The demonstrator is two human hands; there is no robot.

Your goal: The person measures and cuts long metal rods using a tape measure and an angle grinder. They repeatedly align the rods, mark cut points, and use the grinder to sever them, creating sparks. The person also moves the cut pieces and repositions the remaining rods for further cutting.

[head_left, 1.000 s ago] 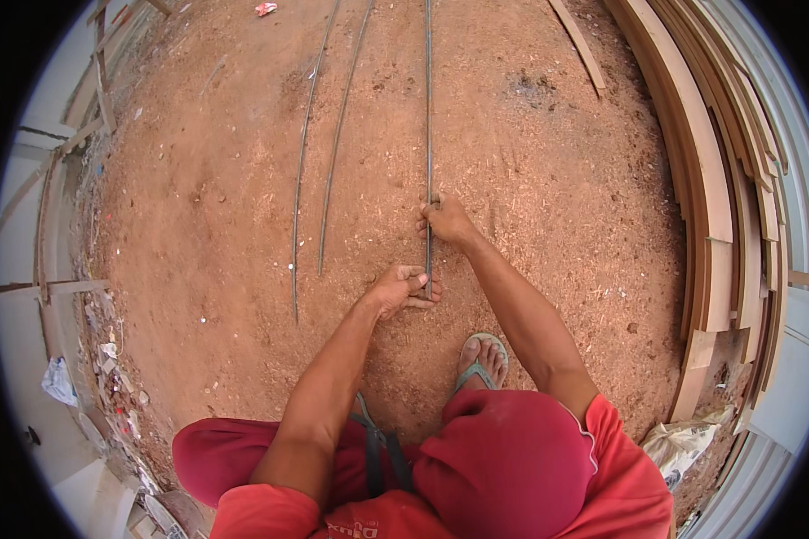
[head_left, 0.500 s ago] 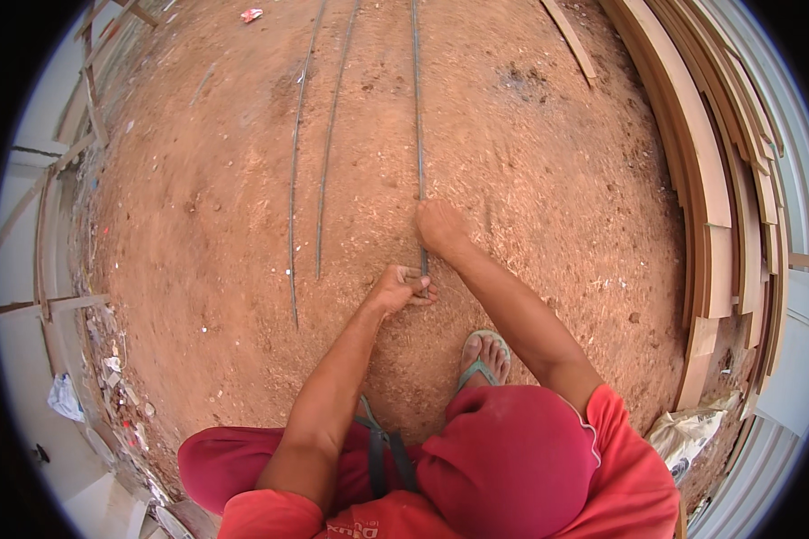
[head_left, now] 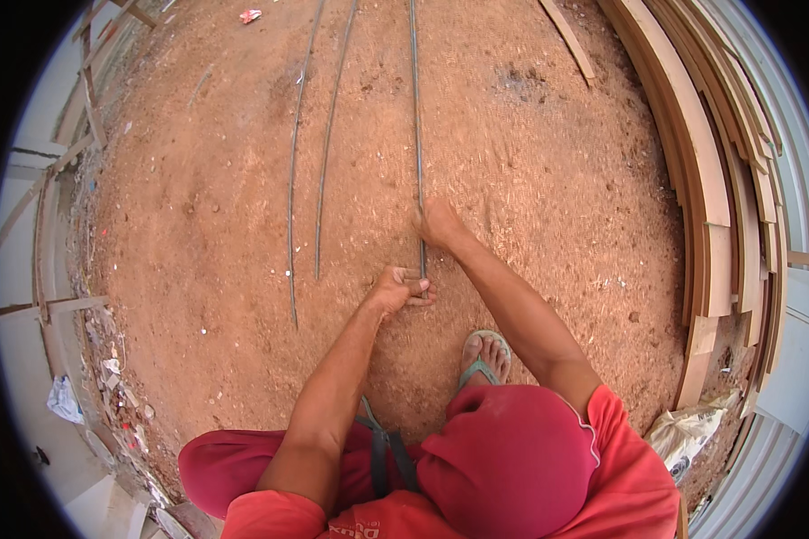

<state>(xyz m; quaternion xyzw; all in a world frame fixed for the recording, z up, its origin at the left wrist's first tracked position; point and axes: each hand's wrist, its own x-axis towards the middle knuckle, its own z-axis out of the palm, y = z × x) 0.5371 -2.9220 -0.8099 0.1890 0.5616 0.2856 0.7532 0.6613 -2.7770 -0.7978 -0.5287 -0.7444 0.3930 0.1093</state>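
A long thin dark metal rod (head_left: pixel 416 117) runs away from me along the ground, a little right of the middle. Its near end lies at my left hand (head_left: pixel 401 289), whose thumb and fingers are closed on it. Farther up the same rod, my right hand (head_left: pixel 440 223) is right beside it, with blurred fingertips reaching to the rod's left side. Whether those fingers grip the rod is unclear. To the left, two more rods, one longer (head_left: pixel 290 216) and one shorter (head_left: pixel 321 198), lie roughly alongside on the reddish dirt.
Stacked wooden planks (head_left: pixel 715 198) line the right side, with a pale sack (head_left: pixel 692 433) by their near end. A loose wooden strip (head_left: pixel 568 40) lies at the far right. Wooden framing (head_left: pixel 43 234) and scattered litter edge the left. My sandalled foot (head_left: pixel 484 357) is close below my hands.
My right hand has shifted slightly right, uncovering more of the rod beside it, and its fingers are blurred. My left hand has stayed at the rod's near end.
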